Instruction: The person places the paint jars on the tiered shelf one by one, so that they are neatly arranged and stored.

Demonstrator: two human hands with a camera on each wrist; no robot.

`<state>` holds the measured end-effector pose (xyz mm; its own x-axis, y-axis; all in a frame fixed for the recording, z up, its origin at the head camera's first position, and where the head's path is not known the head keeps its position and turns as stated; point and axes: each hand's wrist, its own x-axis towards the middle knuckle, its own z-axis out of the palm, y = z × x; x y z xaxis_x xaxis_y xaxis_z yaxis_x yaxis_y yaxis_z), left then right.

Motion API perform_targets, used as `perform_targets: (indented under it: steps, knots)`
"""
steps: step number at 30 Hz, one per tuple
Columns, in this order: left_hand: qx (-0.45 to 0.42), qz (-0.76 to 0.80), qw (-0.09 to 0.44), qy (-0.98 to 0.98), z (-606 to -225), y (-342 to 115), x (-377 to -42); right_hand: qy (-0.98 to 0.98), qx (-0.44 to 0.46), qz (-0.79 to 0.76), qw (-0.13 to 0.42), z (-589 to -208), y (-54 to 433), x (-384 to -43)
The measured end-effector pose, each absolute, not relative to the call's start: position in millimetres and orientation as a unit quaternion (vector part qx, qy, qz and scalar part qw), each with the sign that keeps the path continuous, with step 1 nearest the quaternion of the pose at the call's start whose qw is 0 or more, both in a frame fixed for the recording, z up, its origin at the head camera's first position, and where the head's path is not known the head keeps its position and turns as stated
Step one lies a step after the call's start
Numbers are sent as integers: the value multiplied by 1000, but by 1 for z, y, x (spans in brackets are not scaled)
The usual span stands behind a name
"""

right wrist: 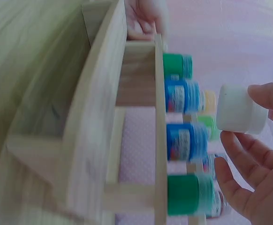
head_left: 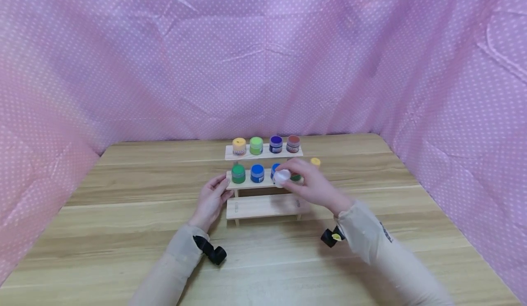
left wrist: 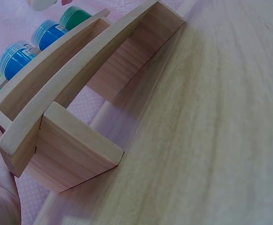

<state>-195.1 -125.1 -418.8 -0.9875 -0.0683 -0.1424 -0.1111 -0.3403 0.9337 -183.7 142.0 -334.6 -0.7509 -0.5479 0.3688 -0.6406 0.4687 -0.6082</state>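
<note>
A three-step wooden rack (head_left: 263,206) stands on the table. My left hand (head_left: 210,201) holds the left end of its middle step, and in the left wrist view only part of that hand (left wrist: 3,192) shows beside the wood. My right hand (head_left: 314,185) pinches a small white paint jar (right wrist: 239,110) between thumb and fingers, raised above the middle step. On that step stand a green jar (head_left: 238,174), a blue jar (head_left: 257,173), another blue jar (right wrist: 185,142) and a second green jar (right wrist: 188,194), partly hidden by my right hand in the head view.
The top step carries a light orange jar (head_left: 239,146), a light green jar (head_left: 256,146), a purple jar (head_left: 276,144) and a reddish-brown jar (head_left: 293,144). A yellow-orange jar (head_left: 315,162) is right of the rack. Pink dotted cloth (head_left: 263,68) hangs behind the wooden table (head_left: 144,182).
</note>
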Motion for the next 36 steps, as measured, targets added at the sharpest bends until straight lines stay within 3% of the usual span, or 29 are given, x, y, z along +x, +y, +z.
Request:
perform_targets:
  steps: [5, 15, 36]
  knots:
    - [-80, 814, 14, 575, -418, -126, -194, -845, 377, 375, 52, -342, 126, -181]
    - [-77, 826, 14, 559, -419, -127, -195, -846, 371, 379, -49, -354, 103, -176]
    - [-76, 826, 10, 558, -421, -124, -193, -870, 372, 315, -68, -376, 71, -175]
